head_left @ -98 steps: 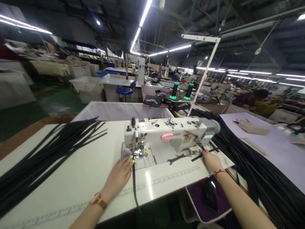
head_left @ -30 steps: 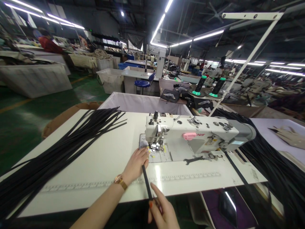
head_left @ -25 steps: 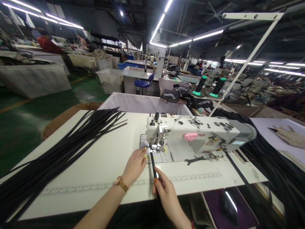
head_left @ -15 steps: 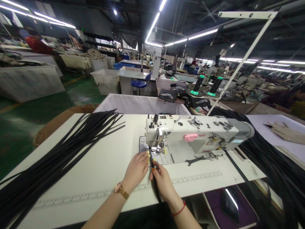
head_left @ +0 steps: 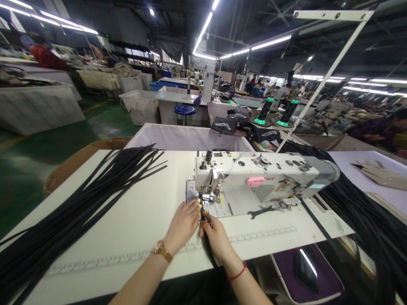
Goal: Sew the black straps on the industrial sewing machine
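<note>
Hands (head_left: 199, 224) pinch a narrow, flat black strip (head_left: 206, 241) — smooth, slightly curved.

Red lettering on the sewing machine (head_left: 229, 186) reads "OUS"; preceding characters not legible beside the pink attachment (head_left: 255, 182). Measuring scale (head_left: 260, 233) along the table's (head_left: 127, 220) near edge: graduations visible, numerals unreadable.

Here on the table (head_left: 155, 203) sits the sewing machine (head_left: 227, 163), one strap bundle (head_left: 95, 199) lying to its left, a second bundle (head_left: 356, 203) over to its right. In front of the machine there's a wrench (head_left: 260, 212), and nearer still the measuring scale (head_left: 263, 233) running sideways; behind the table, a bin (head_left: 190, 137), with thread spools (head_left: 263, 111) farther back to the right, and a phone (head_left: 305, 271) on a pad (head_left: 286, 271) below the table's right part.
</note>
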Demonstrator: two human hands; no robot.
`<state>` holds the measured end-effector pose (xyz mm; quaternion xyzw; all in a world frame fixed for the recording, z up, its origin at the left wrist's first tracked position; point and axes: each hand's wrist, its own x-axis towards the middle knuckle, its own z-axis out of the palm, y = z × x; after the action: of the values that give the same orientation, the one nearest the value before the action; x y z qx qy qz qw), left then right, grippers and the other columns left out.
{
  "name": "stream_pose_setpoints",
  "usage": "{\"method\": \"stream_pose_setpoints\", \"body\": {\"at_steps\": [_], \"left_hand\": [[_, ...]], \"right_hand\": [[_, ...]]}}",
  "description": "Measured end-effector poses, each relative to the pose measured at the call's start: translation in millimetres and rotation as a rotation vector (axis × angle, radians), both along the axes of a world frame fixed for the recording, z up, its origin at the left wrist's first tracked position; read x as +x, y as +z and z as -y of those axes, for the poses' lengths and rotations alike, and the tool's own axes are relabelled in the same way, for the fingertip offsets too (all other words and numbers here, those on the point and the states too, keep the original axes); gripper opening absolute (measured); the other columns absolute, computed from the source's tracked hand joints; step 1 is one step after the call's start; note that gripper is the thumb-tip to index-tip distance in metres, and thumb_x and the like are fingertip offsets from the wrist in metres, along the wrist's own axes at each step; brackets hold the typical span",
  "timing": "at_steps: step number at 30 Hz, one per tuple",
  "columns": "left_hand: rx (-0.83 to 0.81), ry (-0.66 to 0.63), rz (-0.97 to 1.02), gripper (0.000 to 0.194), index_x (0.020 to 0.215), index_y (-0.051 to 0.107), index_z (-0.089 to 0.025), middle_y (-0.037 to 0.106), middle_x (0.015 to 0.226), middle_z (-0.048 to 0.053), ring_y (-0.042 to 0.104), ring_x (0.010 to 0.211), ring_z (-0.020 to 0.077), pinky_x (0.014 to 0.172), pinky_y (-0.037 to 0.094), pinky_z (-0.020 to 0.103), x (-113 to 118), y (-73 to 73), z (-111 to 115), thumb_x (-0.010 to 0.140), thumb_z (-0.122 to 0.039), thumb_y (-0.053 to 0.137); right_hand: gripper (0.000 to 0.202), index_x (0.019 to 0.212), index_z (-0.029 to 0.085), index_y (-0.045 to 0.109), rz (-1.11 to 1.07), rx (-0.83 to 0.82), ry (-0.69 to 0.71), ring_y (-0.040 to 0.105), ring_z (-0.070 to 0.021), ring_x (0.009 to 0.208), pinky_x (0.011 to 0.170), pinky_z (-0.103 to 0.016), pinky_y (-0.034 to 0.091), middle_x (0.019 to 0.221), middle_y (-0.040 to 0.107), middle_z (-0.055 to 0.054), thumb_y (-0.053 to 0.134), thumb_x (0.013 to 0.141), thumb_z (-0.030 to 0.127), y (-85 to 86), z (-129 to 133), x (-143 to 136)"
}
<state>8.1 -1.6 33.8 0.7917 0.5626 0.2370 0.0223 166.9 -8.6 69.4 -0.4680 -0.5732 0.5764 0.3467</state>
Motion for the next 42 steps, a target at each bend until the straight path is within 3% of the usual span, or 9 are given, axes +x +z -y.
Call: {"method": "stream_pose_setpoints", "body": {"at_steps": [7, 22, 27, 34, 42], "left_hand": [[-0.024, 0.003, -0.019, 0.039, 0.131, 0.057, -0.017, 0.054, 0.142, 0.008, 0.045, 0.135, 0.0276, 0.112, 0.033, 0.053, 1, 1.4, 0, 0.094, -0.015, 0.044], [-0.046, 0.002, -0.017, 0.04, 0.13, 0.058, -0.017, 0.054, 0.143, 0.007, 0.045, 0.135, 0.0275, 0.113, 0.032, 0.053, 2, 2.3, -2, 0.092, -0.013, 0.043], [-0.051, 0.004, -0.005, 0.04, 0.129, 0.059, -0.018, 0.054, 0.143, 0.007, 0.045, 0.135, 0.0273, 0.113, 0.032, 0.053, 2, 2.8, -2, 0.092, -0.013, 0.044], [-0.038, 0.003, -0.002, 0.041, 0.13, 0.058, -0.017, 0.056, 0.141, 0.01, 0.045, 0.135, 0.0282, 0.113, 0.033, 0.053, 2, 4.1, -1, 0.091, -0.013, 0.046], [-0.009, 0.006, -0.031, 0.039, 0.129, 0.058, -0.017, 0.056, 0.14, 0.01, 0.047, 0.134, 0.0279, 0.111, 0.036, 0.054, 3, 1.9, -2, 0.093, -0.014, 0.044]], "right_hand": [[0.012, 0.077, 0.019, 0.053, -0.004, 0.02, -0.002, 0.049, -0.0138, 0.059, 0.061, -0.026, 0.038, 0.059, 0.056, 0.004, 0.046, 0.086, 0.021, -2.4, -3, -2], [0.014, 0.079, 0.019, 0.053, 0.013, 0.006, 0.005, 0.044, -0.0123, 0.052, 0.053, -0.025, 0.033, 0.055, 0.055, 0.005, 0.042, 0.087, 0.018, -2.3, -2, -1], [0.015, 0.091, 0.016, 0.058, -0.026, -0.009, 0.007, 0.044, -0.0121, 0.052, 0.054, -0.025, 0.033, 0.055, 0.057, 0.004, 0.044, 0.089, 0.021, -4.5, 3, 3], [0.035, 0.122, 0.012, 0.057, -0.026, -0.062, -0.013, 0.051, -0.0139, 0.057, 0.064, -0.027, 0.04, 0.055, 0.059, 0.005, 0.046, 0.092, 0.026, -7.4, 13, 10], [0.04, 0.126, 0.01, 0.055, -0.018, -0.056, -0.008, 0.052, -0.0143, 0.054, 0.062, -0.028, 0.041, 0.053, 0.059, 0.005, 0.045, 0.093, 0.029, -4.8, 20, 15]]}}
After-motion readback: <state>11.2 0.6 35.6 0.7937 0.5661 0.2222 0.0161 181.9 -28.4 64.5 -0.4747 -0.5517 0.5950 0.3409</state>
